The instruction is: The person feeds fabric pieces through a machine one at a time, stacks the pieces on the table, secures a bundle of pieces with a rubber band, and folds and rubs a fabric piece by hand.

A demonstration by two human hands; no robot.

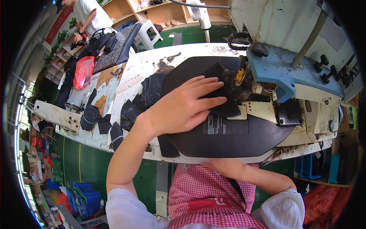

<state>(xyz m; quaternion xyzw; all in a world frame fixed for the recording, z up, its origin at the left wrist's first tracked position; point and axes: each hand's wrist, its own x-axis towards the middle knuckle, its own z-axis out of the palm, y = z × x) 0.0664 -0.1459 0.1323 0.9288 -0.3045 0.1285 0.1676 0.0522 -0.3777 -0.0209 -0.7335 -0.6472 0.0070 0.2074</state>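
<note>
My left hand (187, 105) lies with fingers stretched out on a dark, flexible piece of material (226, 108). That piece sits on the black plate (263, 139) of a blue-and-cream machine (268, 70), its right end under the worn, dirty working head (240, 76). My fingertips rest just left of this head. A small metal plate (243, 113) and a ruled scale lie close by. My right hand (221, 165) is low, at the front edge of the plate. Its fingers are hidden beneath the edge, so I cannot tell whether it holds anything.
Stacks of black cut pieces (152, 88) lie left of my left hand, with banded bundles (90, 115) farther left. A red plastic bag (84, 72) and a person (89, 17) are at the far left. Behind the table stand a white fan (200, 15) and stool (147, 34).
</note>
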